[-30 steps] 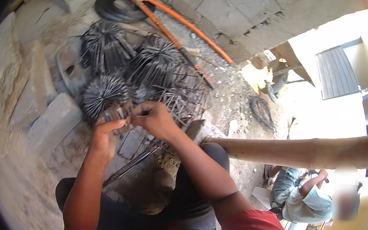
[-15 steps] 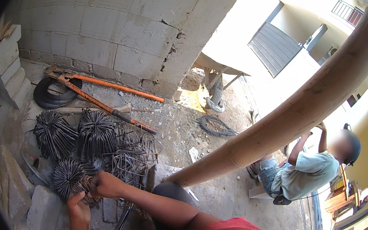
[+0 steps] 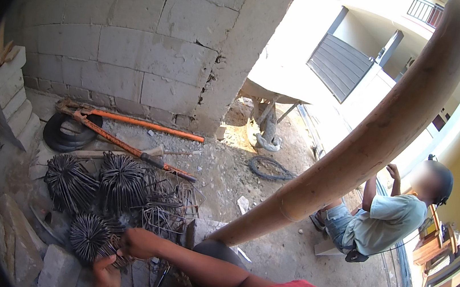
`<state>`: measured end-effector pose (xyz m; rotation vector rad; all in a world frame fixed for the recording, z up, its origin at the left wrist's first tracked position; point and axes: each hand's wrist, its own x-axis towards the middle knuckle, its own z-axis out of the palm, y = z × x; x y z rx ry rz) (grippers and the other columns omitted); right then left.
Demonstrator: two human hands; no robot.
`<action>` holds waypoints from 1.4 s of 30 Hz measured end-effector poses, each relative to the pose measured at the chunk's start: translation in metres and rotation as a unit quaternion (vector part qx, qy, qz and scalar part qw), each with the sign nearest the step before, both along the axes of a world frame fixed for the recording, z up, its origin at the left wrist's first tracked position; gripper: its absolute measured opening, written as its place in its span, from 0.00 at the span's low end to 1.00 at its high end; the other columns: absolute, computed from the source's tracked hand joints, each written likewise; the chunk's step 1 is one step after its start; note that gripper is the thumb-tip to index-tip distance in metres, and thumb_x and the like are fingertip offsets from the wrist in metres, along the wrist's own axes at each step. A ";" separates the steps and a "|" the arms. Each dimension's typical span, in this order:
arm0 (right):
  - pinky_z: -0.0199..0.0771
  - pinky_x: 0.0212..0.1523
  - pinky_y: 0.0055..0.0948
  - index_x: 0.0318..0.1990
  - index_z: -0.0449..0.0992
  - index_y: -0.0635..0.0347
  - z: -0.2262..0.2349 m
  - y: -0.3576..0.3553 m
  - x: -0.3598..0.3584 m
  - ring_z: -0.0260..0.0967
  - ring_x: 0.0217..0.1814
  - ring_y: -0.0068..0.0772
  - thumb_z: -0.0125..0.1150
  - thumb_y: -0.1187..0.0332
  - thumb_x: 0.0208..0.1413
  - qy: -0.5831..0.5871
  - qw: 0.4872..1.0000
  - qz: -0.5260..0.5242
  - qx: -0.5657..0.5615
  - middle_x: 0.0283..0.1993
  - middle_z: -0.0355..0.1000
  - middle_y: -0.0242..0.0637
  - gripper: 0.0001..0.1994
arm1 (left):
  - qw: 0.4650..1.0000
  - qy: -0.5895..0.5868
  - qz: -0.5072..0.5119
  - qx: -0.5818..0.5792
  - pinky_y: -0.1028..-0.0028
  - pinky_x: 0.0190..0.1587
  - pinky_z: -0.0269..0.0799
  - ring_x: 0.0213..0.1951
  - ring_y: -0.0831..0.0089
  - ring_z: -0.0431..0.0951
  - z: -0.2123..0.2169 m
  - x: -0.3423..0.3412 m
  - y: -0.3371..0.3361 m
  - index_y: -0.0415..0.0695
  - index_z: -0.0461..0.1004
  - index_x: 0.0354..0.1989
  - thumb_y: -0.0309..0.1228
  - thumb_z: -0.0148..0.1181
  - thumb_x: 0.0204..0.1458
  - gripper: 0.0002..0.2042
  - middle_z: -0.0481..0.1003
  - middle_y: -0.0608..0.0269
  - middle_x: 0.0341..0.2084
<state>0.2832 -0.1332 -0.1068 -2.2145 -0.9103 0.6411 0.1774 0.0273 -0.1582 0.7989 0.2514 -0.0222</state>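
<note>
At the lower left, a bundle of dark steel stirrups point(image 3: 88, 235) lies with its bent rods fanned out. My right hand point(image 3: 139, 243) reaches in from the right, its fingers curled closed at the bundle's brownish right end. Just below it, my left hand point(image 3: 106, 273) grips the near side of the same end, thumb up; its other fingers are partly hidden. Two more fanned bundles of stirrups, a left one point(image 3: 68, 182) and a right one point(image 3: 123, 182), sit behind. Loose rectangular stirrups point(image 3: 163, 216) are heaped right of them.
Long-handled orange bolt cutters point(image 3: 146, 124) lie by the block wall point(image 3: 155, 48), beside a black coil point(image 3: 67, 134). A thick slanting pole point(image 3: 349, 152) crosses the right side. Beyond it a seated person point(image 3: 387, 217) raises their hands. A wheelbarrow point(image 3: 270, 99) stands behind; concrete chunks point(image 3: 59, 272) lie left.
My view has shifted slightly, so the bundles appear lower and further right. Both hands stay at the same bundle's end, close together. The seated person's hands have lowered a little.
</note>
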 end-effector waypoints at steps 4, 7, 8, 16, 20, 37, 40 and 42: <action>0.71 0.39 0.48 0.30 0.78 0.65 -0.003 -0.001 0.004 0.73 0.37 0.61 0.62 0.56 0.52 -0.019 0.999 0.033 0.001 0.29 0.74 0.55 0.17 | 0.999 -0.019 -0.002 0.031 0.67 0.55 0.67 0.48 0.65 0.74 0.006 0.002 -0.005 0.33 0.69 0.52 0.30 0.56 0.38 0.28 0.74 0.55 0.46; 0.71 0.39 0.48 0.30 0.79 0.64 -0.002 0.000 0.006 0.72 0.37 0.60 0.61 0.56 0.53 -0.017 0.999 0.046 0.016 0.28 0.74 0.55 0.17 | 0.999 -0.011 -0.015 -0.034 0.67 0.55 0.67 0.48 0.65 0.74 0.006 0.003 -0.004 0.33 0.69 0.52 0.30 0.56 0.38 0.27 0.74 0.55 0.46; 0.71 0.39 0.49 0.30 0.79 0.64 -0.001 0.001 0.007 0.72 0.37 0.60 0.62 0.56 0.52 -0.018 0.999 0.045 0.017 0.28 0.74 0.55 0.17 | 0.997 -0.024 -0.022 -0.067 0.67 0.56 0.67 0.48 0.65 0.73 0.004 0.003 -0.003 0.34 0.69 0.52 0.31 0.56 0.39 0.27 0.74 0.55 0.46; 0.72 0.39 0.48 0.29 0.79 0.64 0.003 0.002 0.005 0.74 0.36 0.59 0.67 0.45 0.46 0.007 0.999 -0.013 -0.040 0.28 0.74 0.55 0.25 | 0.988 -0.132 -0.050 0.070 0.64 0.60 0.63 0.54 0.63 0.72 -0.041 0.000 0.013 0.38 0.66 0.52 0.28 0.47 0.56 0.15 0.71 0.49 0.53; 0.73 0.39 0.47 0.30 0.79 0.66 -0.006 0.003 0.006 0.75 0.37 0.58 0.68 0.42 0.44 -0.023 0.997 -0.056 -0.049 0.29 0.75 0.55 0.28 | 0.982 -0.149 0.000 0.119 0.64 0.58 0.66 0.51 0.61 0.74 -0.045 0.003 0.010 0.40 0.64 0.50 0.21 0.53 0.53 0.15 0.73 0.46 0.50; 0.74 0.31 0.38 0.28 0.80 0.68 0.006 0.007 0.007 0.78 0.26 0.40 0.61 0.48 0.56 0.122 0.988 -0.095 0.012 0.20 0.75 0.42 0.25 | 0.999 0.005 -0.023 -0.042 0.68 0.56 0.67 0.51 0.64 0.73 0.023 0.004 -0.004 0.33 0.66 0.54 0.29 0.55 0.39 0.29 0.73 0.54 0.47; 0.74 0.32 0.41 0.27 0.79 0.70 0.005 0.006 0.006 0.77 0.27 0.45 0.62 0.47 0.54 0.078 0.992 -0.095 0.001 0.20 0.75 0.46 0.27 | 0.999 0.010 -0.019 -0.028 0.68 0.55 0.67 0.50 0.64 0.73 0.017 0.003 -0.003 0.32 0.66 0.55 0.29 0.55 0.38 0.29 0.73 0.54 0.46; 0.74 0.33 0.42 0.27 0.79 0.70 0.002 0.007 0.007 0.77 0.29 0.50 0.63 0.46 0.52 0.051 0.994 -0.092 -0.015 0.22 0.75 0.49 0.28 | 1.000 0.002 -0.018 -0.025 0.68 0.56 0.67 0.51 0.64 0.73 -0.001 0.002 0.000 0.34 0.67 0.54 0.29 0.56 0.40 0.28 0.73 0.53 0.47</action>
